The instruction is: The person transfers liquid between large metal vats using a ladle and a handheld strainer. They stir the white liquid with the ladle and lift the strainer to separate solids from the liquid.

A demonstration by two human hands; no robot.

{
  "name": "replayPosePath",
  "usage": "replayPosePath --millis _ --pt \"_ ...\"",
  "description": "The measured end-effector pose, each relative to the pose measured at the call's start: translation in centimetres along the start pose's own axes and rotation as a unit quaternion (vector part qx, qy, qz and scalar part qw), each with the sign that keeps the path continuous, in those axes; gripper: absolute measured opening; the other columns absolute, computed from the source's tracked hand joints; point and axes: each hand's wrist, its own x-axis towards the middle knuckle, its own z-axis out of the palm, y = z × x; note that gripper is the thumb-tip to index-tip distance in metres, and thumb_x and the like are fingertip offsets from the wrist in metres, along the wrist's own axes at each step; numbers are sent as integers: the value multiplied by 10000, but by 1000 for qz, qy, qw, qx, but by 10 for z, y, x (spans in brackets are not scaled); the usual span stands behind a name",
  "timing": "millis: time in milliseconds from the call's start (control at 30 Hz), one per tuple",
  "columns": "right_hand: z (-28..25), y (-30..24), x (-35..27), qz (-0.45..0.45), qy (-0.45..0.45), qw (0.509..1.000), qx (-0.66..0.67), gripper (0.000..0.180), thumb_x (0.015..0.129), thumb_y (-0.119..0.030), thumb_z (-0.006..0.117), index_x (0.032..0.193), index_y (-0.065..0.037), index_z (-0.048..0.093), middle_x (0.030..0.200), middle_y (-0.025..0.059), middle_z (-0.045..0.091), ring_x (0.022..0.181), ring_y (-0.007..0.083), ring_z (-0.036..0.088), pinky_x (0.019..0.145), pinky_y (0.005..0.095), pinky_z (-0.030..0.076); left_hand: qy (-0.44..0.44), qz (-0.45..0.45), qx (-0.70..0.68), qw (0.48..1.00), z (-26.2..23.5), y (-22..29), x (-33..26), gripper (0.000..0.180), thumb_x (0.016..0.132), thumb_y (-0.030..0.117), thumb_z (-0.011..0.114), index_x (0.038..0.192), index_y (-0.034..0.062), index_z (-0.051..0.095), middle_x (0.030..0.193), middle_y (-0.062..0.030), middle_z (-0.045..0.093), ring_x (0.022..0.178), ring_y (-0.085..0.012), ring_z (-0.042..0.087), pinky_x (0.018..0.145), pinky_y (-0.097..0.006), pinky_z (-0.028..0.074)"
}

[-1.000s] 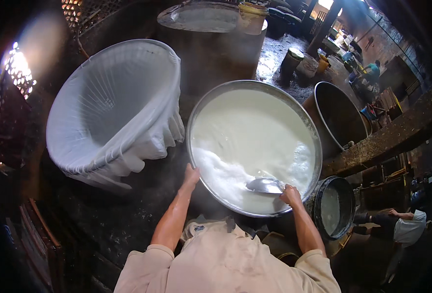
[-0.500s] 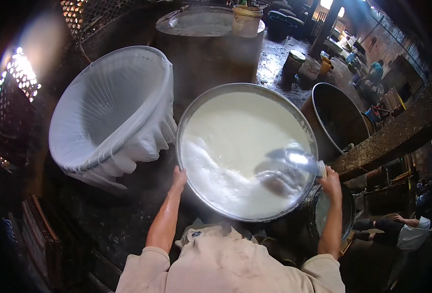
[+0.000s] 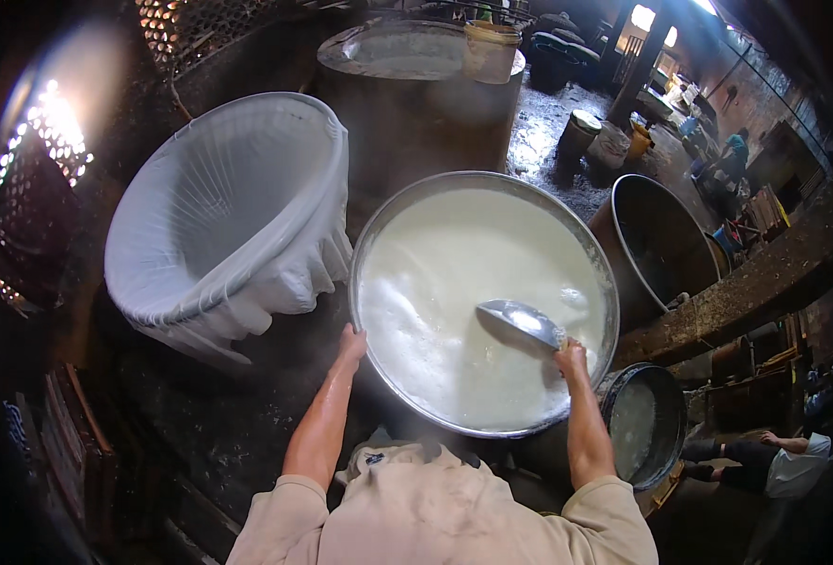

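Note:
A wide round metal vat [image 3: 610, 331] in front of me holds creamy white liquid [image 3: 477, 250], with pale foam along its left and lower parts. My left hand [image 3: 352, 345] is closed on the vat's rim at its lower left. Over the right half of the liquid, my right hand [image 3: 572, 358] grips the short handle of a shiny metal scoop [image 3: 520, 320]. The scoop's broad blade points left and is tilted, its lower edge at or near the surface. I cannot tell how deep it dips.
Left of the vat stands a large tub lined with white cloth [image 3: 299, 250]. Behind is a big drum [image 3: 416, 118] with a bucket [image 3: 490, 55] on its rim. An open metal barrel [image 3: 605, 226] and a smaller drum [image 3: 675, 424] flank a beam [image 3: 765, 292] on the right. Two people are farther off.
My right hand has brought the scoop leftward from the vat's right rim to over the liquid. The ripples there have flattened. My left hand stays on the rim.

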Motion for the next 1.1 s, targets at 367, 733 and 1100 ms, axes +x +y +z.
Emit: replayPosePath --millis 367,733,1100 --pt "55 -111 -90 72 -115 986 95 281 623 -131 531 856 22 568 785 240 594 730 369 592 661 406 488 -65 -7 -43 997 -17 6 -9 279 803 167 507 978 -38 437 821 -149 546 654 -212 552 415 -337 414" --pt "36 -224 -158 132 -165 951 224 220 652 -83 565 859 -14 544 540 67 507 418 153 482 371 289 406 -70 17 26 997 -23 11 -16 316 792 167 516 1040 -11 436 1007 -236 543 966 -373 523 791 -420 407" --pt "-5 -303 -35 -150 -11 987 56 408 647 -119 615 1039 -39 531 676 134 600 584 264 586 534 363 485 -92 44 -3 995 -20 -3 -8 408 798 192 507 1136 2 378 995 -272 544 987 -425 491 820 -456 386"
